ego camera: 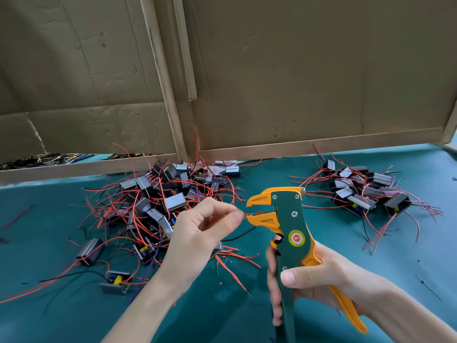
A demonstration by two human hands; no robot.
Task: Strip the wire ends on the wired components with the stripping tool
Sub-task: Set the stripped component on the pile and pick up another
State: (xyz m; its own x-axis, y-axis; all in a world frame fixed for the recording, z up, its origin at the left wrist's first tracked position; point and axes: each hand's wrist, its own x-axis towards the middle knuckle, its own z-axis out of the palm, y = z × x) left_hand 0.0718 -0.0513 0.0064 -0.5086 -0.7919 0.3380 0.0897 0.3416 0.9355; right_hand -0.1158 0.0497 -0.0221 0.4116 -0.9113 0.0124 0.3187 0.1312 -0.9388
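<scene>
My right hand point(304, 276) grips the handles of the green and orange stripping tool point(288, 226), held upright with its jaws pointing left. My left hand point(197, 233) pinches a red wire end point(248, 214) between thumb and forefinger, and the tip sits between the tool's open jaws. The component on that wire point(217, 248) is mostly hidden under my left palm. A large pile of wired components point(160, 201) with red, black and blue leads lies behind my left hand. A smaller pile point(363, 191) lies at the right.
All of this lies on a teal table mat point(371, 256). Cardboard panels point(296, 82) stand along the back edge. Loose components point(90, 251) and stray red wires point(235, 266) are scattered in front of the big pile.
</scene>
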